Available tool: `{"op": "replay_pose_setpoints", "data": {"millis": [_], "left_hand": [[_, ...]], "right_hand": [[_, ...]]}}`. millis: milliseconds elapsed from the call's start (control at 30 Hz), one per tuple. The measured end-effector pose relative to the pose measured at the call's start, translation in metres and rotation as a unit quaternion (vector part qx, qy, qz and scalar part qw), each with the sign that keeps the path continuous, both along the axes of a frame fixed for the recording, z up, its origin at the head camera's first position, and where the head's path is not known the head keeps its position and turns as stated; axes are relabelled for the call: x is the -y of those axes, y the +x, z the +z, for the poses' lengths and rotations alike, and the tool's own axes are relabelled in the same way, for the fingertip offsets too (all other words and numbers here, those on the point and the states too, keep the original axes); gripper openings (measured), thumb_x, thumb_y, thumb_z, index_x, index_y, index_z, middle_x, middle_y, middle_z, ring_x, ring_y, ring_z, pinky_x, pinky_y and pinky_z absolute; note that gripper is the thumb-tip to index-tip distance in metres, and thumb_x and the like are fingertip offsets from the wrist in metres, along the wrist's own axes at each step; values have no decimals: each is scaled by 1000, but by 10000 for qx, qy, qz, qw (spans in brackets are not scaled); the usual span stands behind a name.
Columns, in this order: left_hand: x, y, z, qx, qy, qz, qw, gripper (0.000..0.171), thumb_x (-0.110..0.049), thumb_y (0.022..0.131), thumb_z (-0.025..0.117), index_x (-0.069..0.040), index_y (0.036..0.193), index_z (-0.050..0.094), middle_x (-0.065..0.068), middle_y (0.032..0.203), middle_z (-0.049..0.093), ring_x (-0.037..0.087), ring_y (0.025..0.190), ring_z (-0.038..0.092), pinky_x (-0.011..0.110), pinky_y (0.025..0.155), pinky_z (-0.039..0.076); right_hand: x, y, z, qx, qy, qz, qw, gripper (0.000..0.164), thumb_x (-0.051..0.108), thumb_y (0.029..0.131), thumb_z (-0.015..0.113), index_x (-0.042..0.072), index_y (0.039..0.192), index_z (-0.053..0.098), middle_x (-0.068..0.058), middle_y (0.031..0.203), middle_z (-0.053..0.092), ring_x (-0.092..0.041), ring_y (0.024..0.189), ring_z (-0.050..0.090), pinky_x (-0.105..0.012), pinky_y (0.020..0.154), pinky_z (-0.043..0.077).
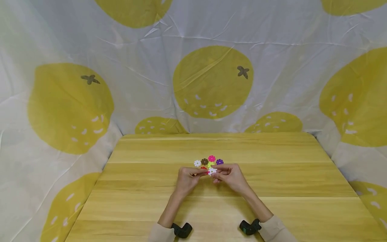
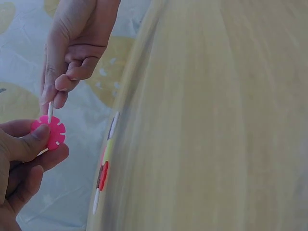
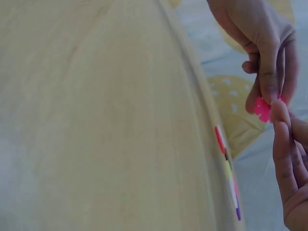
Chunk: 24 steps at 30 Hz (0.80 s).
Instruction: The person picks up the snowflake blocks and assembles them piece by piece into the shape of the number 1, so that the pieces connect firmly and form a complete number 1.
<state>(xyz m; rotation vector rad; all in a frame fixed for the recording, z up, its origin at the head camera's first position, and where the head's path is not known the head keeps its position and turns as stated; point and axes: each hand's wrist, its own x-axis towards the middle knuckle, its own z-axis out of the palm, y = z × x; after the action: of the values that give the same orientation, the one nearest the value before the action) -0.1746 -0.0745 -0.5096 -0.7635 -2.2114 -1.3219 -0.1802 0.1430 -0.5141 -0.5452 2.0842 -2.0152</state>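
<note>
Above the table, my left hand (image 1: 188, 180) pinches a pink notched plastic disc (image 2: 57, 134) between thumb and fingers. My right hand (image 1: 235, 177) pinches a white notched disc (image 1: 212, 171) by its edge. In the left wrist view the white disc stands edge-on against the pink one and meets it at its rim; whether its slot is pushed in I cannot tell. The right wrist view shows the pink disc partly covered by fingers, and the white one is hidden there. Just beyond the hands lie a red disc (image 1: 204, 168) and a yellow disc (image 1: 211, 165), both partly covered.
Farther back on the wooden table (image 1: 145, 188) lie a white disc (image 1: 197, 163), a brown disc (image 1: 204, 161), another pink disc (image 1: 211, 158) and a purple disc (image 1: 219, 162). A lemon-print cloth (image 1: 145, 84) hangs behind the table's far edge. Black wrist cameras sit at both cuffs.
</note>
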Motion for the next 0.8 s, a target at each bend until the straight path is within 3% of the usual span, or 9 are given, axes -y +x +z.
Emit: {"op": "replay_pose_setpoints", "data": {"millis": [333,433,533,667,800], "left_hand": [[-1,-2,-1,-120,-222,186,9995,10,3,79,85,-4,86,84,10,81,80,20,71,79,14,62,55],[0,-3,-1,-87,-378,277,9989,9,-1,79,85,-6,87,85,8,83,81,15,68,77,10,58,49],[3,-3,1,64,-538,353,9979,8,-6,80,86,-9,87,85,5,84,81,8,60,69,9,52,40],[5,-3,3,310,-674,397,9965,6,-10,83,85,-12,89,86,4,86,82,6,60,66,10,51,43],[6,-2,4,523,-742,382,9951,9,-11,83,86,-12,92,85,4,90,82,11,68,74,13,57,51]], "right_hand": [[-1,-3,-5,147,-57,-6,9999,40,0,96,70,-15,132,61,-30,96,70,-13,73,76,-47,75,62],[-1,-4,-6,90,-83,38,9999,39,1,97,70,-13,132,62,-30,96,70,-16,72,76,-45,73,63],[0,-4,-6,-63,152,-113,9998,36,6,95,74,-8,128,68,-21,92,72,-19,65,72,-38,63,63],[1,-4,-6,-176,551,-484,9972,32,15,91,80,0,120,75,-3,85,72,-22,55,63,-31,50,54],[1,-4,-6,-57,726,-600,9955,30,17,92,79,4,119,77,-8,88,73,-20,54,59,-27,47,48]]}}
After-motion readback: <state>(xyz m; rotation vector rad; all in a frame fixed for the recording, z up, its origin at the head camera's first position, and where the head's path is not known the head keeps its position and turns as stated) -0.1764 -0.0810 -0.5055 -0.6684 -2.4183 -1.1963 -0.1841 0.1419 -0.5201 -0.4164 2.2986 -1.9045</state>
